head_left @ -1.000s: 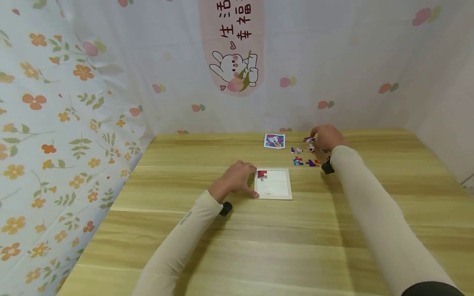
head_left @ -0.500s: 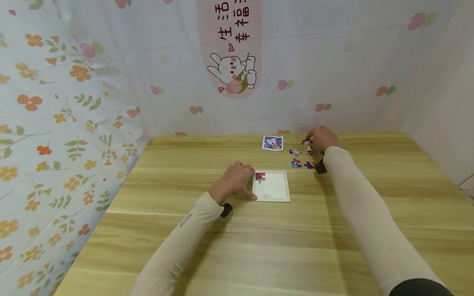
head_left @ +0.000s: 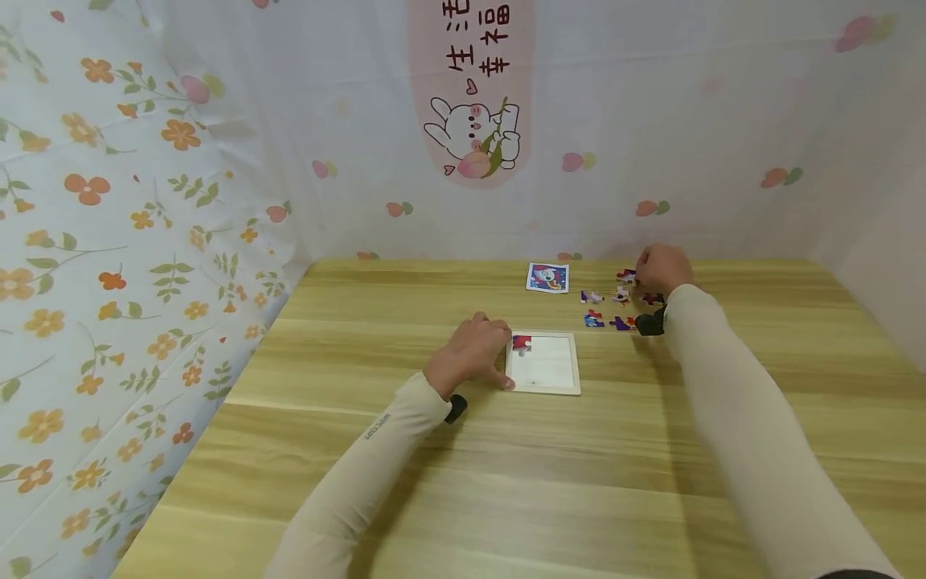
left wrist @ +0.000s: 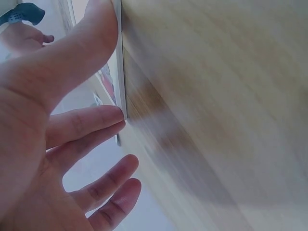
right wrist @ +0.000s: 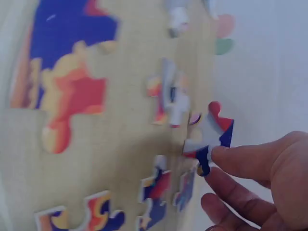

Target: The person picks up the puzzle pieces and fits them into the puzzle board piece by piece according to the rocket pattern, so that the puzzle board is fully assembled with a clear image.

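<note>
A square white puzzle tray (head_left: 576, 366) lies flat on the table, with a red puzzle piece (head_left: 522, 343) in its far left corner. My left hand (head_left: 473, 351) holds the tray's left side between thumb and fingers; in the left wrist view the thumb and forefinger touch its rim (left wrist: 121, 86). At the table's back, my right hand (head_left: 665, 269) pinches a red, grey and navy jigsaw piece (right wrist: 211, 130) between thumb and fingers. That piece is tilted up in the right wrist view. Several loose jigsaw pieces (head_left: 620, 323) lie beside and below this hand, some hidden by it.
A small picture card (head_left: 547, 278) lies at the back of the wooden table (head_left: 535, 466), left of the loose pieces. A patterned cloth (head_left: 362, 145) hangs behind the table and along its left side.
My right hand has shifted slightly to the right, and the piece at its fingertips has moved with it, uncovering a dark piece. The left hand stays at the tray. The head view has shifted slightly.
</note>
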Tool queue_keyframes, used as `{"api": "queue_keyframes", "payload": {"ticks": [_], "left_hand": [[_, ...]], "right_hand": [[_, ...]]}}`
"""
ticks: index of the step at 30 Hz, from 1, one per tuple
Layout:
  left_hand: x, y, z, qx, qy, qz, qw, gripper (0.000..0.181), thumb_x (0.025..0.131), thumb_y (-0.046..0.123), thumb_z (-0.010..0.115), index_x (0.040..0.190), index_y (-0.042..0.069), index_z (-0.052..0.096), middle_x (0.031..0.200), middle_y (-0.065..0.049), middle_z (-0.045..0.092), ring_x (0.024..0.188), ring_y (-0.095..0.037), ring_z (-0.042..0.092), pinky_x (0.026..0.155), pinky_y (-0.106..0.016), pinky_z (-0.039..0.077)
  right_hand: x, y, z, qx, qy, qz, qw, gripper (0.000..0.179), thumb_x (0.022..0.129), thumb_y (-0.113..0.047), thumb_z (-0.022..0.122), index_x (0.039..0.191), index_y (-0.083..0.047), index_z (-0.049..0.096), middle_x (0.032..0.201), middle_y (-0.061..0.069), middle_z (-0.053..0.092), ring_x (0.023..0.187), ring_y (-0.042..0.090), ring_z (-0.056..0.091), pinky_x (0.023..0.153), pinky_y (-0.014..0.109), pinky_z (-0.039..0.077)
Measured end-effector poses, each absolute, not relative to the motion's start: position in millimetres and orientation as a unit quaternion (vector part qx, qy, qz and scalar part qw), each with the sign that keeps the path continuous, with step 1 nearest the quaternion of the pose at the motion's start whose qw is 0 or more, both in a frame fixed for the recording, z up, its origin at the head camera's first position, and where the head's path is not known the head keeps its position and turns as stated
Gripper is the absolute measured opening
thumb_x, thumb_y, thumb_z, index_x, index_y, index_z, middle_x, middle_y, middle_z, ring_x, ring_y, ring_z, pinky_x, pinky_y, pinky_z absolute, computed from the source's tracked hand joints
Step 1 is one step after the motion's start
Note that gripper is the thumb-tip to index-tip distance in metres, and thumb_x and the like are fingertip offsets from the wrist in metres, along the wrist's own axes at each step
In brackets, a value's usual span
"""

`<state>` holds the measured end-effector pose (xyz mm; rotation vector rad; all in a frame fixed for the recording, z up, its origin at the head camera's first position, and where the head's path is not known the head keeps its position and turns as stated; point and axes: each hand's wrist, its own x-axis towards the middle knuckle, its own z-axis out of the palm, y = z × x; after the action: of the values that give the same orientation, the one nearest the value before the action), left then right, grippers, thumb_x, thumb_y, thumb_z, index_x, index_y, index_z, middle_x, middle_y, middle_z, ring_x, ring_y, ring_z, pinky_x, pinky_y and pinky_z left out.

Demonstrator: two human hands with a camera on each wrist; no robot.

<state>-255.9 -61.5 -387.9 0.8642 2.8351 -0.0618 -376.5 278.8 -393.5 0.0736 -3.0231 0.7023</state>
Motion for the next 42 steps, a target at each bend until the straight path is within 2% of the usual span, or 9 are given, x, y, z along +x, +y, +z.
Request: {"api": "queue_keyframes", "payload": {"ticks": [6,9,13,16,21,24,29,35,42], "left_hand": [[-255,-59,-389,0.287,0.953,-0.021,0.094,0.08,0.074,0.056,0.083,0.136,0.009,0.061,0.14,-0.002,0.062,0.116,-0.025,0.052,0.101,-0.038,0.047],[-255,-59,-389,0.285,0.953,-0.015,0.098,0.08,0.075,0.054,0.083,0.137,0.009,0.06,0.14,-0.002,0.061,0.117,-0.026,0.052,0.101,-0.039,0.047],[-256,-59,-389,0.29,0.952,-0.012,0.099,0.08,0.076,0.054,0.083,0.137,0.007,0.06,0.14,-0.004,0.062,0.116,-0.027,0.053,0.1,-0.039,0.048],[-258,-58,-389,0.292,0.951,-0.01,0.102,0.08,0.076,0.054,0.083,0.136,0.007,0.06,0.139,-0.004,0.062,0.117,-0.027,0.053,0.101,-0.039,0.048],[-261,-58,-388,0.287,0.952,-0.008,0.104,0.081,0.075,0.053,0.084,0.137,0.006,0.059,0.14,-0.005,0.061,0.119,-0.028,0.053,0.103,-0.039,0.048],[-262,-58,-387,0.289,0.951,-0.009,0.107,0.082,0.075,0.053,0.084,0.137,0.005,0.059,0.141,-0.006,0.061,0.12,-0.028,0.053,0.104,-0.039,0.048],[-261,-58,-386,0.292,0.95,-0.009,0.106,0.082,0.075,0.053,0.084,0.137,0.005,0.059,0.141,-0.006,0.06,0.12,-0.029,0.054,0.104,-0.039,0.048],[-260,-58,-388,0.294,0.95,-0.006,0.104,0.081,0.075,0.053,0.084,0.137,0.005,0.06,0.141,-0.006,0.061,0.12,-0.028,0.054,0.104,-0.039,0.047],[-261,-58,-388,0.3,0.948,-0.007,0.102,0.083,0.075,0.054,0.084,0.138,0.004,0.059,0.142,-0.007,0.06,0.122,-0.029,0.055,0.106,-0.039,0.047]], "right_hand": [[-363,285,-385,-0.013,-0.95,0.31,0.019,0.021,0.092,-0.009,0.057,0.098,0.009,0.066,0.094,0.024,0.065,0.09,0.039,0.053,0.075,0.048,0.048],[-357,285,-381,-0.023,-0.941,0.337,0.009,0.023,0.093,-0.01,0.059,0.102,0.009,0.067,0.1,0.025,0.065,0.093,0.039,0.053,0.074,0.045,0.049],[-349,281,-378,-0.035,-0.93,0.365,-0.008,0.021,0.095,-0.011,0.06,0.101,0.008,0.067,0.096,0.02,0.065,0.086,0.032,0.055,0.068,0.038,0.051],[-346,276,-376,-0.034,-0.918,0.395,-0.031,0.021,0.094,-0.009,0.062,0.106,0.008,0.066,0.088,0.011,0.066,0.079,0.025,0.058,0.068,0.036,0.051],[-343,262,-371,-0.023,-0.88,0.463,-0.103,0.038,0.097,-0.004,0.055,0.134,0.004,0.057,0.079,0.003,0.067,0.067,0.018,0.057,0.06,0.033,0.046],[-338,251,-367,-0.017,-0.865,0.484,-0.133,0.043,0.098,-0.002,0.049,0.141,-0.001,0.053,0.086,0.002,0.063,0.065,0.016,0.052,0.06,0.032,0.045],[-328,234,-367,0.003,-0.855,0.497,-0.145,0.039,0.098,0.0,0.05,0.135,-0.002,0.06,0.089,0.001,0.058,0.065,0.016,0.049,0.062,0.032,0.045],[-312,217,-372,0.031,-0.843,0.51,-0.165,0.035,0.098,-0.006,0.057,0.133,0.0,0.057,0.083,-0.001,0.068,0.071,0.019,0.063,0.065,0.034,0.052],[-305,200,-383,0.033,-0.846,0.501,-0.18,0.03,0.091,-0.009,0.067,0.12,-0.002,0.066,0.076,0.0,0.07,0.061,0.017,0.06,0.051,0.027,0.039]]}}
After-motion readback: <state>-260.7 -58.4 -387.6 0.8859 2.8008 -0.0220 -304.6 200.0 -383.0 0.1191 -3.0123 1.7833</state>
